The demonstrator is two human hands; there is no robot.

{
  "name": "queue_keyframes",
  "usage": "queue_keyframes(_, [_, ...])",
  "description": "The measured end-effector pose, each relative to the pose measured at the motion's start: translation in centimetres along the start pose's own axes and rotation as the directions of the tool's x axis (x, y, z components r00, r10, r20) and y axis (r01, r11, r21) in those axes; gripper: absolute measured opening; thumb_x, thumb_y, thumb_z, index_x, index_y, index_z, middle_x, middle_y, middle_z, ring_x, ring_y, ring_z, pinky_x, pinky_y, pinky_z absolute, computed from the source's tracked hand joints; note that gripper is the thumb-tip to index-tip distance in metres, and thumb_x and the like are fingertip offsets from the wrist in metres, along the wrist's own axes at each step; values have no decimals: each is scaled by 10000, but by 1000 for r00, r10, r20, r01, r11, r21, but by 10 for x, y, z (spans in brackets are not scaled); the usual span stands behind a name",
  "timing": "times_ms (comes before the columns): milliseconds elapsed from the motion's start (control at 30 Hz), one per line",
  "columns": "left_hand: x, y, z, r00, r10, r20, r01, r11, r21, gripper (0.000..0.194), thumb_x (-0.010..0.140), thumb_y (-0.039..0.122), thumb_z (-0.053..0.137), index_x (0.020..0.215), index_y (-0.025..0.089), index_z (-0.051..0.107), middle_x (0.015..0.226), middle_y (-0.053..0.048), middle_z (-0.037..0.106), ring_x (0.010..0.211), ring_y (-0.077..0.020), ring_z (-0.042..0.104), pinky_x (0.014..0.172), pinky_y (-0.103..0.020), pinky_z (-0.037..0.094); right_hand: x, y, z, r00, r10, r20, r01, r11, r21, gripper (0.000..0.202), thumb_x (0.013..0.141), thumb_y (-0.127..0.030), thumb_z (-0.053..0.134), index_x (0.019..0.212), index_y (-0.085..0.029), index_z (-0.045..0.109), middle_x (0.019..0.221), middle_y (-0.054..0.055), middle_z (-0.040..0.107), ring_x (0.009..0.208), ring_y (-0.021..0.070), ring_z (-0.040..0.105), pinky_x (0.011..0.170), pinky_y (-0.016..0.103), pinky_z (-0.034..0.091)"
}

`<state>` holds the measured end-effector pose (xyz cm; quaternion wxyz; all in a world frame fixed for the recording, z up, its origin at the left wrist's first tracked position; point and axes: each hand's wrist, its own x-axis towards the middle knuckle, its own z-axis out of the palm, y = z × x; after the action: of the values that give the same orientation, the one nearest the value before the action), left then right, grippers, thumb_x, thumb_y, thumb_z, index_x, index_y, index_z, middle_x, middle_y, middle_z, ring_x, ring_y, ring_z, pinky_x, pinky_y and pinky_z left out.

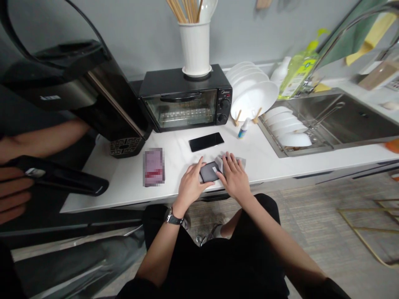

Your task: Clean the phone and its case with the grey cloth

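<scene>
A dark grey, flat phone lies on the white counter near its front edge, with a small white patch on its face. My left hand holds its left end, thumb on the near side and fingers on the far side. A thin grey cloth lies over the phone's right end. My right hand presses on this cloth with fingers flat, its thumb by the white patch. Just beyond lies a second, black phone. A small spray bottle stands upright behind my right hand.
A toaster oven carries a white utensil pot. Plates stand racked beside the sink. Left are a blurred-out pinkish item, a black drinks machine, and another person's hand holding a black cylindrical object.
</scene>
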<state>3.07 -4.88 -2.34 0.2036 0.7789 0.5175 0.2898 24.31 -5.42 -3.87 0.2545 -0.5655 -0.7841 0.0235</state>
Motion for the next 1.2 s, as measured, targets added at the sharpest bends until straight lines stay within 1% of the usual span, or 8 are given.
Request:
queue_keyframes(100, [-2, -3, 1, 1000, 24, -5, -24, 1000, 12, 912, 914, 150, 689, 1685, 272, 217, 1490, -112, 620, 1373, -279, 562, 1158, -456, 486, 11, -42, 20, 1000, -2, -3, 2, 997, 80, 749, 1094, -501, 408, 1645, -6, 301, 1692, 286, 301, 1619, 392, 229, 1264, 659, 302])
queue_keyframes(200, [-5, -6, 1, 1000, 27, -5, -27, 999, 23, 866, 925, 81, 587, 1689, 240, 211, 1516, -142, 587, 1385, -263, 561, 1160, -437, 489, 4, -62, 19, 985, -160, 68, 145, 971, 189, 670, 1111, -421, 366, 1632, -3, 324, 1684, 254, 354, 1611, 316, 287, 1288, 556, 328])
queue_keyframes(333, [-5, -4, 1, 1000, -7, 8, 7, 1000, 9, 1034, 874, 170, 761, 1698, 268, 144, 1495, -108, 622, 1383, -272, 560, 1155, -443, 494, -24, -28, -5, 948, -289, 136, 268, 951, 156, 665, 1100, -470, 435, 1658, -125, 331, 1712, 176, 339, 1597, 298, 326, 1278, 543, 357])
queue_keyframes(533, [1, 2, 1, 1000, -29, 3, 29, 1000, -4, 1144, 794, 325, 906, 1686, 320, 191, 1481, -74, 645, 1363, -301, 563, 1143, -471, 493, -25, 24, -13, 997, -70, 44, 71, 997, -21, 792, 1087, -557, 421, 1695, -99, 204, 1729, 217, 262, 1616, 369, 253, 1265, 635, 313])
queue_keyframes(700, [0, 1, 2, 1000, -8, -5, 8, 1000, -3, 968, 894, 198, 755, 1688, 285, 207, 1469, -89, 650, 1372, -277, 569, 1159, -462, 496, 12, -31, 24, 996, 70, -58, -66, 995, 68, 820, 1088, -580, 379, 1641, 19, 289, 1689, 312, 285, 1611, 420, 231, 1262, 654, 300])
queue_keyframes(833, [-4, -3, 2, 1000, -9, -18, 10, 999, 31, 830, 942, 63, 520, 1693, 231, 209, 1501, -149, 598, 1370, -253, 591, 1153, -437, 507, 11, -68, 26, 996, -80, 50, 69, 980, 185, 677, 1119, -403, 309, 1627, 44, 304, 1674, 293, 339, 1606, 345, 286, 1289, 565, 321])
queue_keyframes(1000, [-4, -2, 1, 1000, -18, -3, 18, 999, 48, 1017, 892, 194, 750, 1700, 257, 137, 1505, -117, 617, 1417, -286, 543, 1148, -451, 509, -27, -30, -5, 960, -259, 102, 236, 953, 191, 607, 1116, -397, 379, 1669, -155, 314, 1739, 161, 274, 1620, 294, 264, 1286, 585, 329])
queue_keyframes(1200, [1, 3, 0, 1000, -15, 8, 15, 1000, 19, 1113, 841, 368, 865, 1694, 291, 155, 1505, -92, 631, 1428, -295, 530, 1189, -470, 460, -30, 23, -19, 998, -56, 37, 58, 998, -31, 671, 1099, -475, 437, 1670, -144, 315, 1716, 169, 329, 1612, 354, 274, 1275, 641, 290])
